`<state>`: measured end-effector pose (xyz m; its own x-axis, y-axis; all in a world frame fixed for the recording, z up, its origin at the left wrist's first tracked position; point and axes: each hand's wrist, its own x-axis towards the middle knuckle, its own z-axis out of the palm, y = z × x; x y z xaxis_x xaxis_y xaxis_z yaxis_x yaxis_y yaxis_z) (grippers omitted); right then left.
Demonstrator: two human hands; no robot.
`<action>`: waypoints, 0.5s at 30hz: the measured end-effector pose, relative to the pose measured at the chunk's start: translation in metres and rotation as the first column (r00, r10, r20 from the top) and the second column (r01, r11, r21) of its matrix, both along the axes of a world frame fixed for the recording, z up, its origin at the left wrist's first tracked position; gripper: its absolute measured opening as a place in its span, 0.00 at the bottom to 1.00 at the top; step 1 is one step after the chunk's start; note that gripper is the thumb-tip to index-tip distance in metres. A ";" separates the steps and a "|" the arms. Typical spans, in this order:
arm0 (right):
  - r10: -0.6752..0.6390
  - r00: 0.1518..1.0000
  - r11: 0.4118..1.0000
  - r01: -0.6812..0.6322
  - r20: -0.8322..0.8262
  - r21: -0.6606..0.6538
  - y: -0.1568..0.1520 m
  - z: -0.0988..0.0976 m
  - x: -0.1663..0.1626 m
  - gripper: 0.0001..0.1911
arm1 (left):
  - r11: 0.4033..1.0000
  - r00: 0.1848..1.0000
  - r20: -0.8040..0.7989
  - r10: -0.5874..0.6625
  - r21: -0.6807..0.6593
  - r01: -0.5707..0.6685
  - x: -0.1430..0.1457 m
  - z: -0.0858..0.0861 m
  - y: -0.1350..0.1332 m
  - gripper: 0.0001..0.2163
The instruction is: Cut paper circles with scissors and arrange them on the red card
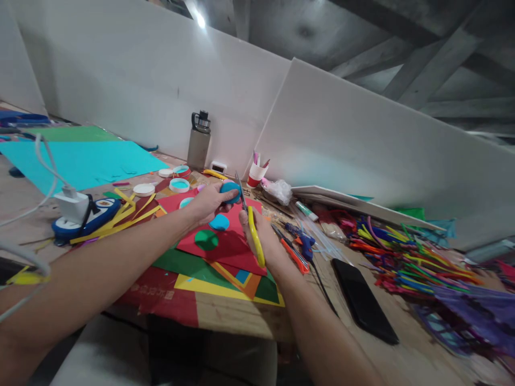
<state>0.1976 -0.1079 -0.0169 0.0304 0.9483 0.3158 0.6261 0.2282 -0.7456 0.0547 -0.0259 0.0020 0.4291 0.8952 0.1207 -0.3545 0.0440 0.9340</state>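
Note:
My left hand (213,202) is closed on a round blue paper piece (230,191), pinching it between thumb and fingers. In my right hand (259,236) are scissors with yellow handles (256,238), their grey blades pointing up and away beside the blue piece. Whether the blades touch its edge I cannot tell. Below my hands lies a red paper sheet (237,251), with a light blue paper circle (219,222) and a green paper circle (206,240) on it. Green and yellow sheets stick out underneath.
A bottle (198,143) and a red-and-white cup with pens (256,174) stand at the back. To the right lie an orange utility knife (294,255), a glue gun (306,246), a black phone (362,300) and colourful pipe cleaners (414,257). A power strip (86,217) sits left.

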 end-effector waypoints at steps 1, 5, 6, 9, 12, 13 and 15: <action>0.008 1.000 1.000 -0.008 0.006 0.008 0.000 0.000 0.001 0.23 | 1.000 1.000 -0.013 -0.017 -0.001 0.017 0.001 0.000 -0.001 0.08; 0.016 1.000 1.000 -0.016 0.021 0.022 0.003 -0.003 0.003 0.23 | 0.998 0.997 -0.033 -0.063 0.008 0.064 0.001 0.004 -0.005 0.07; 0.013 1.000 1.000 -0.014 0.028 0.019 0.003 -0.003 0.003 0.23 | 0.998 0.997 -0.036 -0.061 0.014 0.061 0.000 0.005 -0.005 0.07; 0.010 0.999 1.000 -0.010 0.045 0.004 0.003 -0.003 0.004 0.23 | 0.998 0.997 -0.061 -0.050 0.026 0.052 -0.004 0.007 -0.006 0.09; 0.020 0.998 1.000 -0.020 0.057 -0.003 0.002 -0.003 0.005 0.23 | 0.997 0.994 -0.090 -0.068 0.025 0.071 -0.007 0.008 -0.004 0.11; 0.027 0.998 1.000 -0.027 0.059 -0.002 0.001 -0.003 0.005 0.23 | 0.996 0.992 -0.100 -0.078 0.023 0.080 -0.008 0.007 -0.002 0.11; 0.037 0.998 0.999 -0.037 0.051 -0.003 0.001 -0.003 0.006 0.23 | 0.995 0.989 -0.118 -0.091 0.021 0.094 -0.009 0.006 0.000 0.11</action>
